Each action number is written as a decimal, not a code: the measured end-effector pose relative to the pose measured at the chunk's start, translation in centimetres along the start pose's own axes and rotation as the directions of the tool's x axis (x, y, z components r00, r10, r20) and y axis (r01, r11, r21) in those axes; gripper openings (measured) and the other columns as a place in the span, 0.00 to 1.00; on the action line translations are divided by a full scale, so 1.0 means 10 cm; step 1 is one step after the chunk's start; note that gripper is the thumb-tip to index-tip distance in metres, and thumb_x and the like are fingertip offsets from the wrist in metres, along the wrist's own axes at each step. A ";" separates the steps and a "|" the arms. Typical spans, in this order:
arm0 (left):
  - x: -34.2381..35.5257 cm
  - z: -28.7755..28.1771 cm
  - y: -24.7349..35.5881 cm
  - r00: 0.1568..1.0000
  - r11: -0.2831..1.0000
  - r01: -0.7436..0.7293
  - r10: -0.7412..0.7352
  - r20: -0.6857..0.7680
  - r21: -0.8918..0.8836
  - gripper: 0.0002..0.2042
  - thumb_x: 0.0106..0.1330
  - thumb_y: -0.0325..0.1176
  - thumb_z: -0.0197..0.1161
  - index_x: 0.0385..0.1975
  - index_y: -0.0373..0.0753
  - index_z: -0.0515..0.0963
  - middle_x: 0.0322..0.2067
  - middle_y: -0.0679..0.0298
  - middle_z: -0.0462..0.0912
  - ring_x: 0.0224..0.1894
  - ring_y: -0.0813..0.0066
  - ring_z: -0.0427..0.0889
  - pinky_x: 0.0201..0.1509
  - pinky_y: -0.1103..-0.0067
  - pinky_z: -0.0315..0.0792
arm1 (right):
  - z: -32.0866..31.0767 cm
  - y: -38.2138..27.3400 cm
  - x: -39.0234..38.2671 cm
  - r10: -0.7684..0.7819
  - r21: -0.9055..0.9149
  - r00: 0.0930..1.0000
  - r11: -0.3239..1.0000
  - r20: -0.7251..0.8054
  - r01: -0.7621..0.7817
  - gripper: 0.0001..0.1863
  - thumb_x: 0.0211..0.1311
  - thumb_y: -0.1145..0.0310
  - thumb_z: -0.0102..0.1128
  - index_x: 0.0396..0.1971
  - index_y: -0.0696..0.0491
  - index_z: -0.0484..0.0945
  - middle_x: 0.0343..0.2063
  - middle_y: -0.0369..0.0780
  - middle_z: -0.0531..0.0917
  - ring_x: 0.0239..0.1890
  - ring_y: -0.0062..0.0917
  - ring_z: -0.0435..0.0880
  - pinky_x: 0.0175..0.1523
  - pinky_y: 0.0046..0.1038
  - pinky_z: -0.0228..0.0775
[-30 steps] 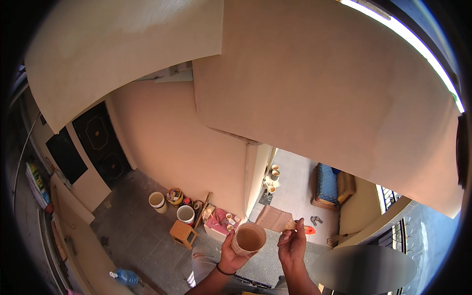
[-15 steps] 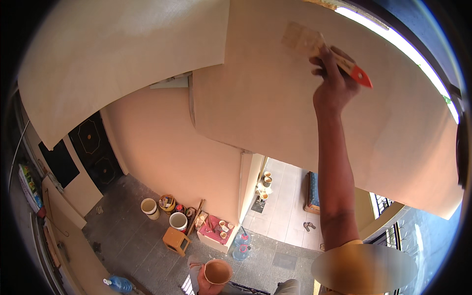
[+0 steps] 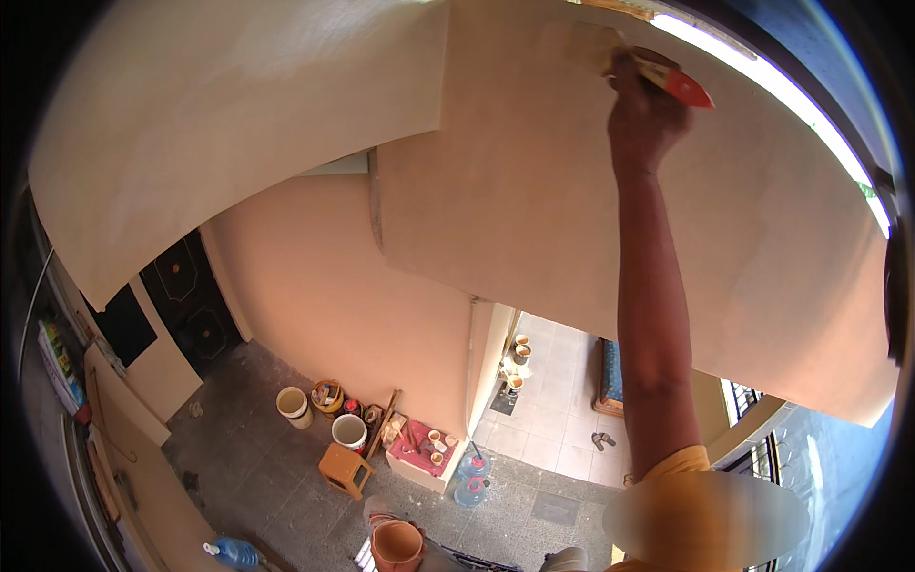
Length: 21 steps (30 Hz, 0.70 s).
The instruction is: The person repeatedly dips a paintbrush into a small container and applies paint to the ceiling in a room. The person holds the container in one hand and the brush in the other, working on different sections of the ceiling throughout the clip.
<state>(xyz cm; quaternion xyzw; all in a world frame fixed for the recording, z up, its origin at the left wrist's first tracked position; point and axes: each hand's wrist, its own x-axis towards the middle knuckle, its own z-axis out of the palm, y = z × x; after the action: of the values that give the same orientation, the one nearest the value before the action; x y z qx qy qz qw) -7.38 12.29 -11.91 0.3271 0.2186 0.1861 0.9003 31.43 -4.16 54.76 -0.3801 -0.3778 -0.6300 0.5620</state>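
Note:
My right arm reaches high up the peach-beige wall (image 3: 515,191). In my right hand (image 3: 648,119) is a wide flat paintbrush (image 3: 681,86) with a red-tipped wooden handle. Its pale bristles, blurred by motion, lie against or very near the upper wall. At the bottom edge my left hand (image 3: 379,520) holds a brownish-orange paint pot (image 3: 396,545), seen from above. Only a little of that hand shows beside the pot's rim.
Far below, on the grey tiled floor, stand white buckets (image 3: 294,407), an orange stool (image 3: 345,468) and a red-topped box (image 3: 426,448) with small cups. Water bottles (image 3: 471,491) stand beside it. A pale panel (image 3: 257,114) hangs at upper left.
My right hand and the brush have moved upward along the wall. The pot has shifted slightly left and down, and my left hand shows less.

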 end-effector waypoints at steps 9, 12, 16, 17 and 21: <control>0.13 -0.01 -0.04 0.991 0.971 0.114 -0.096 0.092 -0.210 0.29 0.68 0.57 0.60 0.63 0.46 0.75 0.61 0.57 0.79 0.64 0.52 0.76 0.60 0.52 0.77 | -0.27 0.49 0.16 -0.099 -0.125 0.994 0.988 -0.050 0.092 0.08 0.62 0.72 0.72 0.37 0.61 0.85 0.31 0.39 0.89 0.34 0.20 0.87 0.44 0.24 0.79; 0.18 -0.03 -0.04 0.986 0.953 0.149 -0.125 0.109 -0.263 0.29 0.69 0.57 0.60 0.63 0.46 0.75 0.61 0.57 0.79 0.63 0.52 0.76 0.60 0.52 0.77 | -0.39 0.16 0.26 -0.198 -0.290 0.975 0.943 -0.105 0.160 0.08 0.62 0.73 0.71 0.37 0.62 0.85 0.32 0.40 0.89 0.34 0.22 0.87 0.43 0.25 0.80; 0.22 -0.08 -0.02 0.981 0.927 0.179 -0.143 0.131 -0.331 0.28 0.69 0.57 0.59 0.63 0.47 0.75 0.61 0.57 0.79 0.63 0.52 0.76 0.60 0.52 0.77 | 0.32 0.17 0.08 0.031 -0.019 0.999 0.999 0.016 -0.031 0.12 0.60 0.68 0.73 0.37 0.62 0.86 0.31 0.39 0.90 0.34 0.22 0.87 0.45 0.25 0.79; 0.23 -0.10 -0.01 0.981 0.921 0.179 -0.142 0.131 -0.345 0.28 0.69 0.57 0.59 0.63 0.47 0.75 0.61 0.57 0.79 0.63 0.52 0.76 0.60 0.52 0.77 | 0.58 0.17 -0.02 0.050 -0.057 0.996 0.997 0.078 -0.045 0.13 0.59 0.66 0.74 0.36 0.61 0.86 0.31 0.38 0.90 0.34 0.21 0.87 0.45 0.26 0.78; 0.27 -0.09 -0.06 0.964 0.883 0.251 -0.189 0.189 -0.396 0.28 0.69 0.58 0.59 0.62 0.47 0.75 0.60 0.57 0.79 0.63 0.52 0.76 0.59 0.52 0.77 | 0.68 0.56 0.10 0.052 -0.226 0.985 0.974 0.162 -0.015 0.16 0.57 0.59 0.74 0.33 0.58 0.87 0.30 0.37 0.90 0.35 0.20 0.87 0.47 0.29 0.77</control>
<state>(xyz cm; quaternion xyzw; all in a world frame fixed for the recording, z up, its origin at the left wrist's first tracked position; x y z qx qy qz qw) -5.41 13.58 -13.70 0.1132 0.1438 0.1006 0.9779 37.28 1.11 58.79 -0.4986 -0.3437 -0.6249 0.4927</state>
